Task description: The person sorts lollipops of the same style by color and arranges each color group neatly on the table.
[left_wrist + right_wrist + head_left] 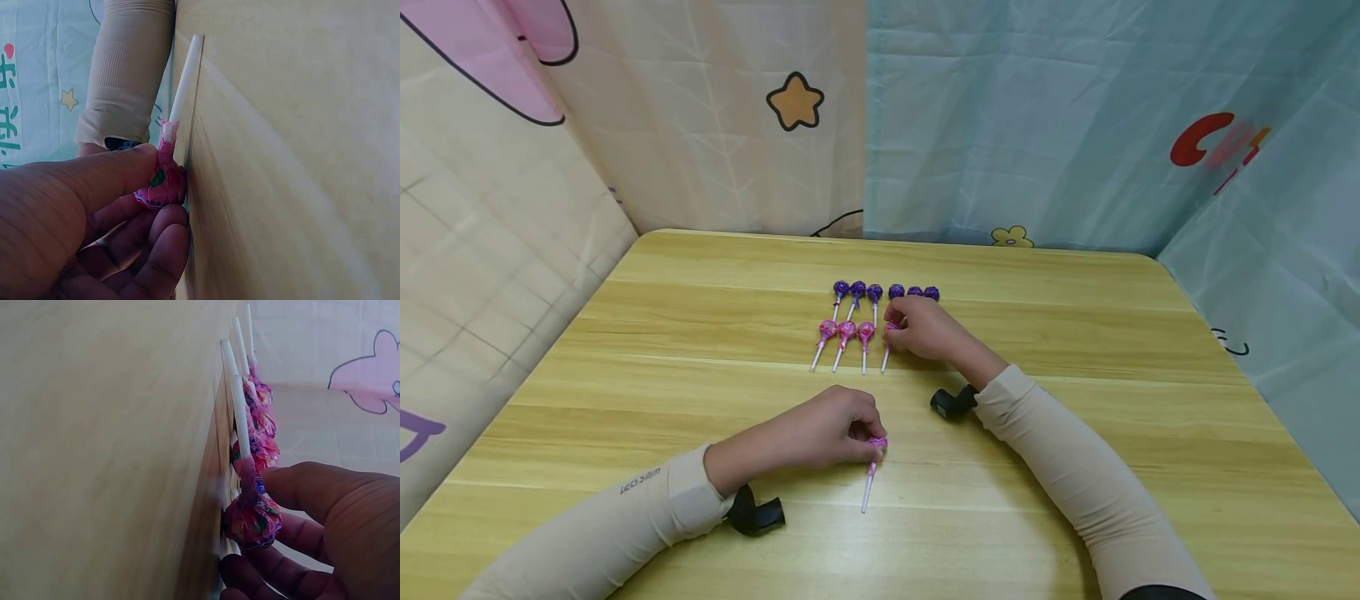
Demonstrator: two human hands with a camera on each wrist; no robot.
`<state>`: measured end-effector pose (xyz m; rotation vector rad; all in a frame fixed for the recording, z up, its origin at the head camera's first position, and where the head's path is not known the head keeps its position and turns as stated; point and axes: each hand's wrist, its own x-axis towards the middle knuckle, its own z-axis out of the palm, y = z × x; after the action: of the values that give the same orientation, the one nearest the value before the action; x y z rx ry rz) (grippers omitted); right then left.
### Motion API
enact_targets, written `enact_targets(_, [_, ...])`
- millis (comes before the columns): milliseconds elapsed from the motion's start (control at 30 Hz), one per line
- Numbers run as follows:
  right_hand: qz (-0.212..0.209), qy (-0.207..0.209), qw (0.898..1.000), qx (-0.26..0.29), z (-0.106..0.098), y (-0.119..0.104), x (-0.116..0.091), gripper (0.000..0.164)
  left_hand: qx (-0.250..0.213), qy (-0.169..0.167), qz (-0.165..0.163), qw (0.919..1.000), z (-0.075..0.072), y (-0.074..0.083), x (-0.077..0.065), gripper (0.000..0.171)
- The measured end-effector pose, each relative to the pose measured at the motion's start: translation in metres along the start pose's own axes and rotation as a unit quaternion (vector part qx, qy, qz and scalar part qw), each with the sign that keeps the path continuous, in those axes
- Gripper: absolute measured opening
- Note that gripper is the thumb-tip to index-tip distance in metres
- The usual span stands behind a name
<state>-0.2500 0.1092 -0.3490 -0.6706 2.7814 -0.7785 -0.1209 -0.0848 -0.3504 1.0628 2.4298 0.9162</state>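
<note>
My left hand point(831, 429) pinches a pink-wrapped lollipop point(164, 184) by its candy head, low over the near middle of the table. Its white stick point(867, 492) points toward me. Farther forward, my right hand point(928, 327) has thumb and fingers round the head of another pink lollipop point(253, 522), at the right end of a row of pink lollipops point(847, 330). Behind that row lie several purple-wrapped lollipops point(858, 289), heads pointing away from me. My right hand hides the sticks of the purple ones on the right.
The wooden table point(700, 283) has rounded far corners. Printed curtains point(1000, 117) hang close behind it and along both sides. A black wrist device point(953, 403) sits under my right wrist, and another black device point(756, 512) under my left.
</note>
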Motion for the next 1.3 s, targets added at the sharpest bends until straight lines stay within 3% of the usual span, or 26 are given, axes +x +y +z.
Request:
enact_targets(267, [0.002, -0.004, 1.0, 0.0, -0.0011, 0.0007, 0.0004, 0.016, -0.001, -0.002, -0.005, 1.0, -0.0004, 0.0006, 0.0006, 0.006])
enact_targets(567, [-0.04, -0.017, 0.999, -0.019, -0.0016, 0.0008, 0.0, 0.018, -0.004, -0.003, -0.007, 1.0, -0.0006, 0.0016, 0.0004, 0.005])
enact_targets(900, [-0.016, -0.017, 1.0, 0.005, -0.0021, 0.001, -0.0005, 0.024, 0.0, -0.003, -0.004, 1.0, -0.001, 0.0021, 0.0008, 0.005])
enact_targets(1300, [-0.021, -0.006, 1.0, 0.014, -0.0024, 0.0009, -0.0027, 0.024, -0.003, -0.006, -0.01, 0.9999, -0.0006, 0.0013, 0.0014, 0.003])
